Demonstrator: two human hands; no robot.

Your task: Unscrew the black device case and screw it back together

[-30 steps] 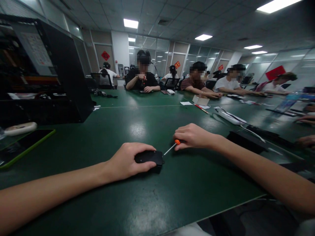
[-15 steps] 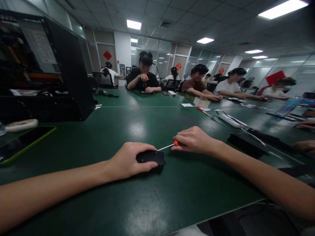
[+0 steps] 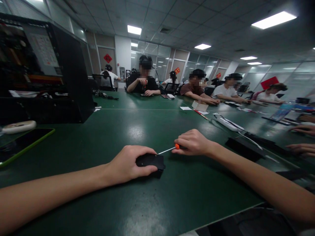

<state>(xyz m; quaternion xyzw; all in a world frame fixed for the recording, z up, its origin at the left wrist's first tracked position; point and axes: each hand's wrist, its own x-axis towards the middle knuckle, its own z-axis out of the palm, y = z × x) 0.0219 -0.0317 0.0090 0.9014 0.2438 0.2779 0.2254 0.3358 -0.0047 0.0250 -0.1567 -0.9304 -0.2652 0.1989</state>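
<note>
On the green table (image 3: 103, 206) lies a small black box-like part (image 3: 154, 162) with tiny screw-like dots on its top. My left hand (image 3: 130, 162) is closed around its left side, thumb along the near edge and fingers along the far edge. A screwdriver (image 3: 167, 150) with an orange handle is gripped in my right hand (image 3: 192, 142), most of the handle hidden by the fingers. Its thin metal shaft slants down to the left, and the tip meets the part's far edge beside my left fingertips.
An open black computer case (image 3: 66, 72) stands at the left, with a green-edged phone (image 3: 27, 144) before it. To the right lie a white power strip (image 3: 227, 124), a black block (image 3: 243, 147) and a small carton (image 3: 199, 105). Several people sit around; a co-worker's hand (image 3: 301, 149) is at far right.
The whole view has shifted slightly, with the scene a little lower. Both hands keep their grips, and the screwdriver tip stays at the part's far edge.
</note>
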